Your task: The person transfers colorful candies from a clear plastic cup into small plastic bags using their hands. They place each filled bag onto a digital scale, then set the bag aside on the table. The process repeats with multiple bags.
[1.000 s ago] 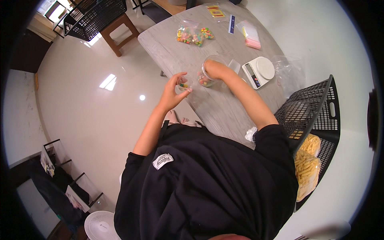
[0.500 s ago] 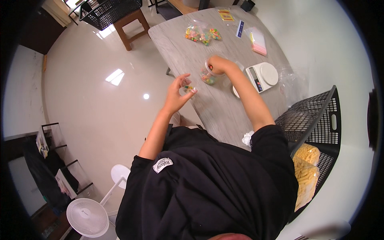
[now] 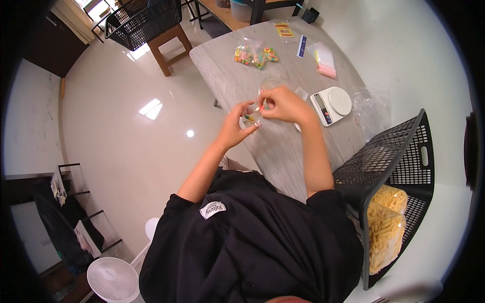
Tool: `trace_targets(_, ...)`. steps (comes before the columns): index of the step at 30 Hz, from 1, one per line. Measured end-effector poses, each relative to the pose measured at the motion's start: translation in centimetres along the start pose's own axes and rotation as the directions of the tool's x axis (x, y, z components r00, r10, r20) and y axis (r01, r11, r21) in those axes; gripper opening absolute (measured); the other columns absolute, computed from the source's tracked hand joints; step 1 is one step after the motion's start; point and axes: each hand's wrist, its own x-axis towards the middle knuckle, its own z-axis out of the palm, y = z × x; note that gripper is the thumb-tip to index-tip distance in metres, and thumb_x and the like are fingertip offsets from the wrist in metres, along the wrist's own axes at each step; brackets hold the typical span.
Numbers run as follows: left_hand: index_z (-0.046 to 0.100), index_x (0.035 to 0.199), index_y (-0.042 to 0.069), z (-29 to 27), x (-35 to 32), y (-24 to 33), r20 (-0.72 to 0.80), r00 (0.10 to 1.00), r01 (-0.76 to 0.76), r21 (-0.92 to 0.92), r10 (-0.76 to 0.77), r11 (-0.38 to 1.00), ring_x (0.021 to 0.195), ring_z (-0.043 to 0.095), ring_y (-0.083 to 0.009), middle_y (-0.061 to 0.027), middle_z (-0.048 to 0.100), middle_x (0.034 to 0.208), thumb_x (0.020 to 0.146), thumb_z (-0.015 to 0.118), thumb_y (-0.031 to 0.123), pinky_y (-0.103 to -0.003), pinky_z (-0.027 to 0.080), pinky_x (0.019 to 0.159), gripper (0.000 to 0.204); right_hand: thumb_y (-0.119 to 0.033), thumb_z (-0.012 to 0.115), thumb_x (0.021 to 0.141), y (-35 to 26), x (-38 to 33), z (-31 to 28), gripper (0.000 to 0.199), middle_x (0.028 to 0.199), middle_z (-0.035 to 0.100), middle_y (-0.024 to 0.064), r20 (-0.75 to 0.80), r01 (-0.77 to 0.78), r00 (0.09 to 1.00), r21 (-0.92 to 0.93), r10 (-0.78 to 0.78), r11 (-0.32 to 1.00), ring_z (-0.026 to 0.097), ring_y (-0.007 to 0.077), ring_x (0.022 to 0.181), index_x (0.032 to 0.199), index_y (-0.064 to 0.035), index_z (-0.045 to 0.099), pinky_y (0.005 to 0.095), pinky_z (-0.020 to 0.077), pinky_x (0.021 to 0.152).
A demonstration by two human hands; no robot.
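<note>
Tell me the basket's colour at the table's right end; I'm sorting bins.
Black mesh basket, seen in the head view.

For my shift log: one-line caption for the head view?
Both hands, left hand and right hand, pinch a small clear bag of colourful pieces over the grey table.

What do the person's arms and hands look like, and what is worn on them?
Both forearms are bare; the left hand and right hand wear no gloves. A black short-sleeved shirt covers the upper arms, and it carries a small white patch. No watch or rings can be made out.
</note>
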Motion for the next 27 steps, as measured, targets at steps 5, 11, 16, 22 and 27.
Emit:
trace_targets(5,0.045,0.124,0.006,0.9,0.0,-0.9,-0.008,0.999,-0.032,-0.041,0.031,0.999,0.097,0.056,-0.0193,-0.0094,0.056,0.104,0.072,0.075,0.018,-0.035,0.044,0.086,0.061,-0.023,0.065,0.068,-0.9,-0.2,1.1,0.022,0.070,0.062,0.0157,0.078,0.005,0.997,-0.059,-0.001,0.998,0.062,0.0303,0.072,0.082,-0.0076,0.069,0.0387,0.0481,0.068)
trace_targets(11,0.042,0.126,0.004,1.3,-0.9,-1.7,-0.045,0.999,0.020,-0.080,-0.024,0.997,0.095,0.055,-0.0189,-0.0095,0.054,0.101,0.072,0.075,0.015,-0.035,0.045,0.086,0.064,-0.015,0.063,0.070,3.7,1.2,-1.2,0.016,0.078,0.065,0.0154,-0.163,-0.226,0.966,-0.151,0.202,0.962,0.063,0.0298,0.073,0.083,-0.0082,0.070,0.0378,0.0490,0.068)
trace_targets(16,0.042,0.126,0.005,2.5,-1.6,-2.8,-0.054,0.998,0.016,-0.164,-0.025,0.986,0.092,0.053,-0.0191,-0.0083,0.052,0.099,0.069,0.077,0.018,-0.035,0.045,0.086,0.068,-0.011,0.069,0.065,7.8,5.1,3.2,0.016,0.079,0.066,0.0152,0.048,-0.109,0.991,-0.254,0.125,0.961,0.064,0.0299,0.075,0.081,-0.0067,0.069,0.0371,0.0494,0.068)
trace_targets(22,0.043,0.126,0.006,2.1,-2.3,-2.0,-0.040,0.999,0.029,-0.033,-0.030,0.999,0.096,0.049,-0.0196,-0.0075,0.049,0.102,0.064,0.081,0.024,-0.034,0.044,0.084,0.075,-0.006,0.070,0.061,8.8,6.4,4.7,0.016,0.079,0.065,0.0174,0.237,-0.109,0.954,-0.301,0.185,0.947,0.064,0.0306,0.073,0.077,-0.0051,0.068,0.0377,0.0499,0.066)
trace_targets(27,0.045,0.125,0.006,2.4,-2.2,-2.0,0.023,1.000,0.018,-0.055,-0.016,0.998,0.097,0.053,-0.0217,-0.0095,0.051,0.105,0.067,0.079,0.025,-0.034,0.044,0.086,0.070,-0.011,0.070,0.061,11.2,7.3,6.1,0.019,0.081,0.066,0.0182,0.276,-0.161,0.929,-0.294,0.246,0.942,0.064,0.0304,0.074,0.079,-0.0049,0.068,0.0370,0.0498,0.066)
